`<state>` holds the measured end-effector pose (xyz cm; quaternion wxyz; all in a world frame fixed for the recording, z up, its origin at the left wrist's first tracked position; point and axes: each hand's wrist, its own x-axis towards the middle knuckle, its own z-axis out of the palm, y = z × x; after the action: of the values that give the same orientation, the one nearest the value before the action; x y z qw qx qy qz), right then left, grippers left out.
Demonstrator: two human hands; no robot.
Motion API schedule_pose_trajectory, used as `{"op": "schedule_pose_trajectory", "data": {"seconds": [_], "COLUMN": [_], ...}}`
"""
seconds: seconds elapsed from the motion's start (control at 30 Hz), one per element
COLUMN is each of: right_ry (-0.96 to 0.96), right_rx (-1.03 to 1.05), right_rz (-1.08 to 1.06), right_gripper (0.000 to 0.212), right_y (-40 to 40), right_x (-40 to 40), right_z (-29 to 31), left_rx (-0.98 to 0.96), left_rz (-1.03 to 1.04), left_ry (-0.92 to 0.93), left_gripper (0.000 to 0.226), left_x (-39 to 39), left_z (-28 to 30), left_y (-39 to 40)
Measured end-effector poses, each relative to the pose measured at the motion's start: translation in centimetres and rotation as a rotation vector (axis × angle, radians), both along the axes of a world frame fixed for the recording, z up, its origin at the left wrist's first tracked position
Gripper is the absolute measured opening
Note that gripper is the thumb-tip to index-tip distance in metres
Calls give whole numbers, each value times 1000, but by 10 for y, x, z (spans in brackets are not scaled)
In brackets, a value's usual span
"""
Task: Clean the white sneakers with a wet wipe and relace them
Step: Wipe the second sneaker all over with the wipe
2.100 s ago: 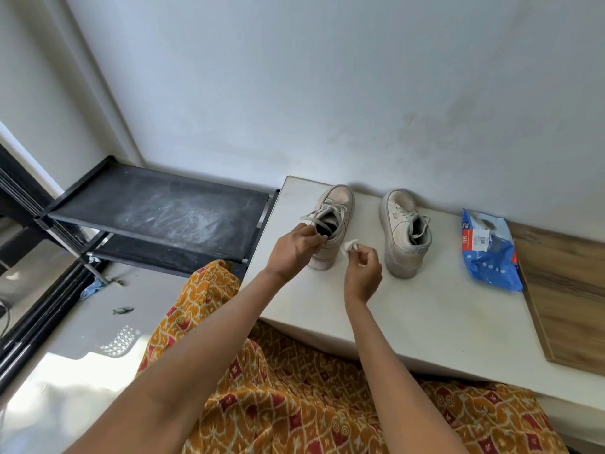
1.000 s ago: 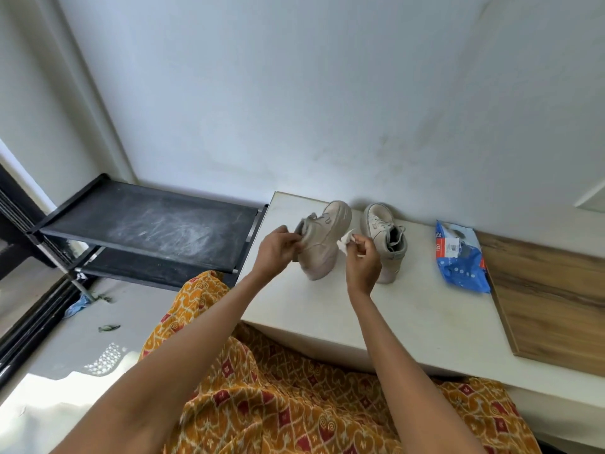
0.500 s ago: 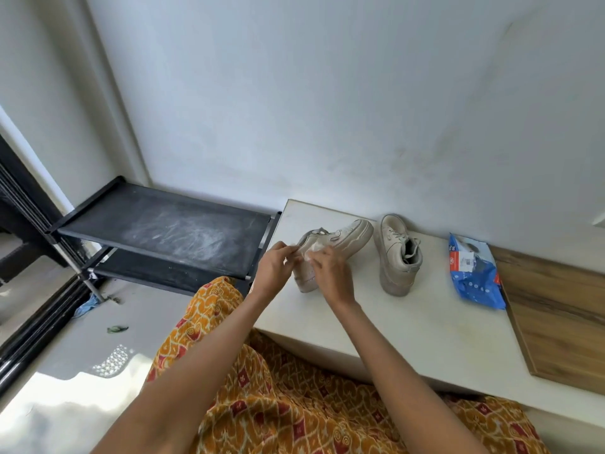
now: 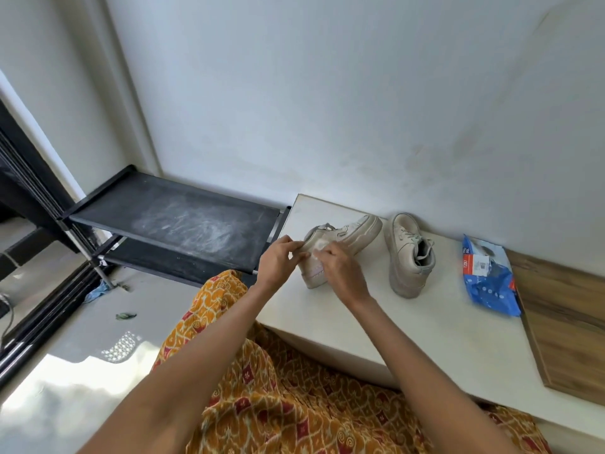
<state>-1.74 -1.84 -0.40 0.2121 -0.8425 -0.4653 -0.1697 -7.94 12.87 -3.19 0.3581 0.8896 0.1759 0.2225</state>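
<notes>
Left hand [image 4: 278,258] gripped tipped sneaker [image 4: 340,244] at heel on worktop [image 4: 425,329]; right hand [image 4: 337,268] pinched wipe [image 4: 319,247] against its side. Second sneaker [image 4: 409,253] upright beside.

— What fills the top of the frame?
— A plain white wall [image 4: 327,93], lightly smudged toward the right.
— And at left?
— A black two-tier rack [image 4: 176,221], its top shelf dusty (chalky white streaks), standing in the corner. Farther left, dark sliding-door rails [image 4: 36,322].
— The floor?
— A pale glossy floor [image 4: 65,371] in the lower left, catching bright daylight.
— Right side?
— A white bench top [image 4: 442,339], meeting a wooden panel [image 4: 569,322].
</notes>
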Motion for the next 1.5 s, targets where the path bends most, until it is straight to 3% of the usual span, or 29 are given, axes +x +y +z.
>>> {"op": "schedule_pose_trajectory", "data": {"seconds": [0.1,0.2,0.27,0.33,0.53,0.6,0.7,0.87,1.0,1.1,1.17,1.33,1.4,1.5], "right_ry": [-103,97,114,88,-126,-128,8,92,59,-73,-67,148,151,145], "right_rx": [-92,-89,-137,-125,-55,-43,-24,-102,75,6,-18,-120,-98,64], "right_rz": [85,-233,-330,-286,161,125,-119,-361,-162,38,-8,-353,-358,-200], "right_gripper": [24,22,24,24,22,25,22,21,25,28,30,28,31,34], "right_y": [-7,-22,-26,-21,-1,-4,-16,-23,-13,-14,-20,-36,-35,-24], "right_x": [23,56,64,55,13,21,39,58,26,14,23,62,59,31], "right_z": [3,8,6,4,-2,-4,-3,3,-3,-5,-6,3,4,-6], "left_rx": [46,102,134,137,162,155,201,271,234,215,234,276,271,236], "left_rz": [-60,-96,-113,-101,-84,-94,-128,-165,-106,-106,-123,-181,-178,-149], "left_ry": [30,3,-20,-37,1,11,-12,-58,-60,-23,-7,-61,-72,-66], "left_gripper": [27,29,27,25,17,21,26,19,15,18,21,17,16,18], "left_x": [2,4,4,4,5,4,3,5,3,2,2,4,6,6], "left_z": [5,6,4,2,5,8,10,12,8,13,15,14,11,9], "left_y": [6,2,-4,-6,-1,1,1,-17,-19,-7,-1,-13,-16,-10]}}
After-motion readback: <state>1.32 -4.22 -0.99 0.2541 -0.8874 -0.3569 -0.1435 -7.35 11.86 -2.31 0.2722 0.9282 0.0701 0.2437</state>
